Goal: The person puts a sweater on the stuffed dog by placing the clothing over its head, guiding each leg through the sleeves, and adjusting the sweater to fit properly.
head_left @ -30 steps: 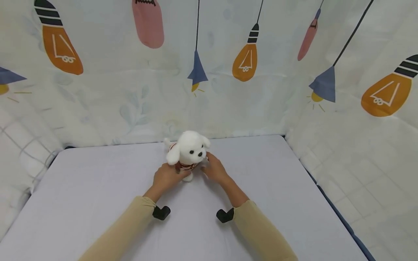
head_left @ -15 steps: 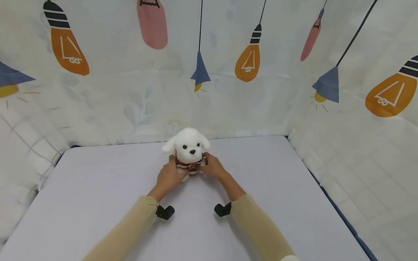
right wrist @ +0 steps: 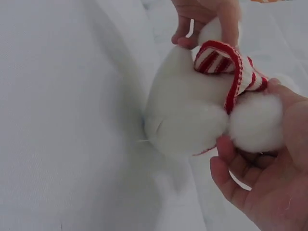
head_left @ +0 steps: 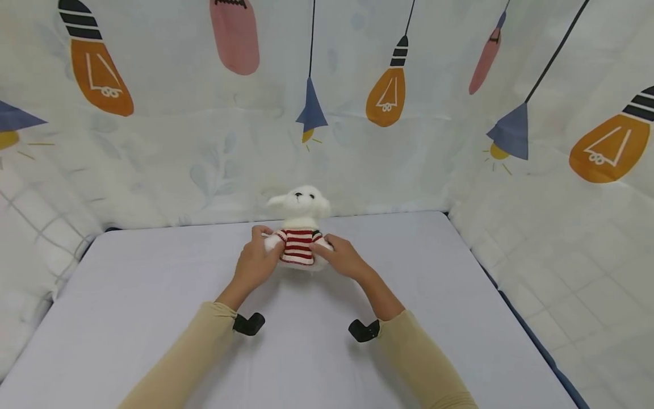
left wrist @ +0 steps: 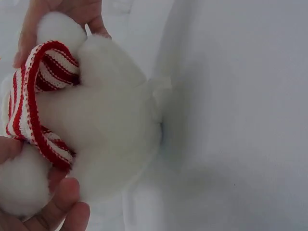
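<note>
A white plush dog (head_left: 302, 211) in a red-and-white striped knit sweater (head_left: 298, 246) is held between both hands near the table's far edge. It stands belly toward me, with its head tipped up. My left hand (head_left: 254, 260) grips one forepaw at the sleeve, thumb in front and fingers behind. On the other side, my right hand (head_left: 348, 259) holds the other forepaw (right wrist: 255, 122) the same way. The left wrist view shows the fluffy lower body (left wrist: 110, 115) from below, apart from the white surface or barely touching it; I cannot tell which.
A white-covered table (head_left: 301, 352) extends on every side of the toy. Behind it hangs a patterned curtain (head_left: 168, 153) printed with lamps and bulbs, continuing along both sides. A black wrist mount (head_left: 249, 324) sticks out at the left cuff, another (head_left: 364, 330) at the right.
The plush dog turned from facing right to facing me, then tipped back so its belly and striped sweater show. Both hands shifted from its sides to its forepaws, slightly farther apart.
</note>
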A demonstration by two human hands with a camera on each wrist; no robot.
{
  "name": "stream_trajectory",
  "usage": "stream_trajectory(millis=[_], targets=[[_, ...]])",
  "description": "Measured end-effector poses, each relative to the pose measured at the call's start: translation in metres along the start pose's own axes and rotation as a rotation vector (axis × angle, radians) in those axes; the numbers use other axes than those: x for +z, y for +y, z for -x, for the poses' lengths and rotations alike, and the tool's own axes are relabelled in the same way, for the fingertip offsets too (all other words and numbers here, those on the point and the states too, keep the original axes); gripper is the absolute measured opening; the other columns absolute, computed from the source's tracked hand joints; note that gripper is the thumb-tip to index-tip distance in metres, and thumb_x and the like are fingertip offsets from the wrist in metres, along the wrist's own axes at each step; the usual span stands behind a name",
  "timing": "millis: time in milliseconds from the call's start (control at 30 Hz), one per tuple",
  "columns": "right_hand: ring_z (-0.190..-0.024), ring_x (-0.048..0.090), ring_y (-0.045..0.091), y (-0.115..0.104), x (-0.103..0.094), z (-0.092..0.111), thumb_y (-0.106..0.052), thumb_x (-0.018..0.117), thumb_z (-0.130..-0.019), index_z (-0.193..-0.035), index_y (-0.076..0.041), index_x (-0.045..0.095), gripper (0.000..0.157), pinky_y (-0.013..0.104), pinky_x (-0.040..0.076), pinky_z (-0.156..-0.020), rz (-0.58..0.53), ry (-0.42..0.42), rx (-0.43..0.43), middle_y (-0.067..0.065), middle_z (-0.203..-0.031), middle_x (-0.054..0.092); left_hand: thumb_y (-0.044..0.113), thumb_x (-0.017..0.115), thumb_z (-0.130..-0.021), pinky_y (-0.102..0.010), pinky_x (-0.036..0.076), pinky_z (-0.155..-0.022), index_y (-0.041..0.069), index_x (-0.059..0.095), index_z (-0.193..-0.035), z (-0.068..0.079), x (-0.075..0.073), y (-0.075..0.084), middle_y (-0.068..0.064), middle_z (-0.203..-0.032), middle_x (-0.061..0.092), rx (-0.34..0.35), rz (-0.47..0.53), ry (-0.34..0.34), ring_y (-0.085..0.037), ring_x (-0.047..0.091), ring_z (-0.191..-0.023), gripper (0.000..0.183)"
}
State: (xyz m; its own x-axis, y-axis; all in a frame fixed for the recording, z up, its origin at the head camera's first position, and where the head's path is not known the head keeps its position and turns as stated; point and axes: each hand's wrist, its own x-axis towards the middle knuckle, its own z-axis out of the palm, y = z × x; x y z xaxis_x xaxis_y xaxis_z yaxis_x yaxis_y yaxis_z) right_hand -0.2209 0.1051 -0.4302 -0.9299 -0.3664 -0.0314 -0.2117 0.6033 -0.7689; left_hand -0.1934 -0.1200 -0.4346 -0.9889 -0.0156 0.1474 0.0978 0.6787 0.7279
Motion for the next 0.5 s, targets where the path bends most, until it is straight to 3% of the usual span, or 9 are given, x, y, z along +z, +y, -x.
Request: stream_trajectory(millis=[200, 400, 500], targets=[[-0.086, 0.051, 0.016, 0.009, -0.004, 0.0, -0.042, 0.048, -0.1, -0.111, -0.01, 0.056, 0.034, 0.03, 0.043, -0.071, -0.024, -0.009, -0.015, 0.005, -0.101, 0.06, 0.031, 0.056, -0.096, -0.03, 0.043, -0.062, 0.012, 0.043, -0.122, 0.004, 0.001, -0.001, -0.021, -0.102, 0.065, 0.033, 0.031, -0.012, -0.026, 0.059, -0.08, 0.034], [-0.102, 0.055, 0.019, 0.002, 0.003, 0.0, -0.03, 0.05, -0.1, -0.123, -0.009, 0.052, 0.031, 0.035, 0.048, -0.084, 0.004, 0.118, -0.017, 0.008, -0.119, 0.059, 0.031, 0.055, -0.098, -0.032, 0.045, -0.065, 0.017, 0.047, -0.125, 0.003, 0.004, -0.001, -0.017, -0.109, 0.066, 0.105, -0.003, -0.046, -0.025, 0.059, -0.085, 0.032], [-0.103, 0.056, 0.02, -0.005, 0.009, -0.001, -0.026, 0.049, -0.099, -0.127, -0.006, 0.049, 0.035, 0.035, 0.05, -0.084, -0.012, 0.175, -0.022, 0.01, -0.121, 0.058, 0.033, 0.054, -0.098, -0.036, 0.046, -0.068, 0.019, 0.049, -0.125, 0.002, 0.004, 0.003, -0.014, -0.113, 0.067, 0.147, -0.042, -0.068, -0.025, 0.06, -0.087, 0.031]])
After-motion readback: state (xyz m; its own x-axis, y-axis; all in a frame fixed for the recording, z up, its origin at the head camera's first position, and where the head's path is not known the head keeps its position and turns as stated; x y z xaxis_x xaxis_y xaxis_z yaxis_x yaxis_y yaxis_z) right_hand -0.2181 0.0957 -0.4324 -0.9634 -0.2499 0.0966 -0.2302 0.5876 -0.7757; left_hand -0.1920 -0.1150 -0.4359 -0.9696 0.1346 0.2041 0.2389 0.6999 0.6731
